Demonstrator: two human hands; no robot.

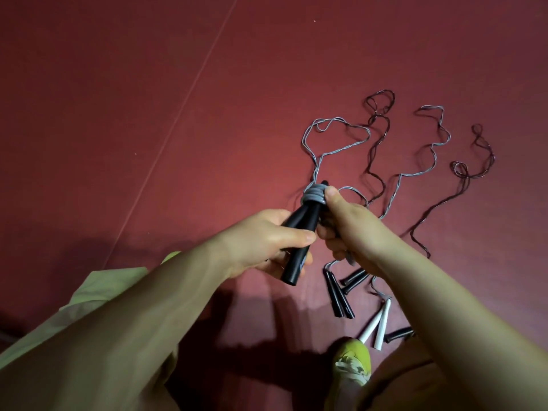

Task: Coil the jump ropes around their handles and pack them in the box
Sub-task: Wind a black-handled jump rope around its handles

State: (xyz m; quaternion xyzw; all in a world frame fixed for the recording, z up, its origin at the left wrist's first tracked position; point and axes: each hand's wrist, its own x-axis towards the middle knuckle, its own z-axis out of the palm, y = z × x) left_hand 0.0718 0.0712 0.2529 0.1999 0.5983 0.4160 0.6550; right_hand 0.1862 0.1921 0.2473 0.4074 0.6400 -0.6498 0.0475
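Handles come first at the left: the left hand (267, 241) closes its grip tight round a pair of black handles (299, 241), held together as one bar and tilted so their top ends point to about one o'clock; gripping low on the bar leaves the upper part bare, which is presumably where the winding is meant to go. Grey rope (315, 198) already sits in several snug turns near the top of those handles; the free length runs up from the coil toward twelve o'clock and spreads into a loose loop on the red floor (148, 99).

Just to the right, the right hand (350, 223) has its grip closed too; the thumb presses against the coil at its three o'clock side, probably to keep the turns from slipping, and the curled fingers appear to hold rope beneath, though what passes through them is hidden.

Further right, the other ropes lie uncoiled on the floor: a dark rope (376, 137) and, beyond it, another grey one and another dark one, all stretched toward twelve o'clock, perhaps laid out apart to keep them from tangling. Their handles gather at about five o'clock of the hands: black ones (341, 295), then a white pair (379, 324) near a yellow shoe (354, 363). No box is in view, so packing seems well off.
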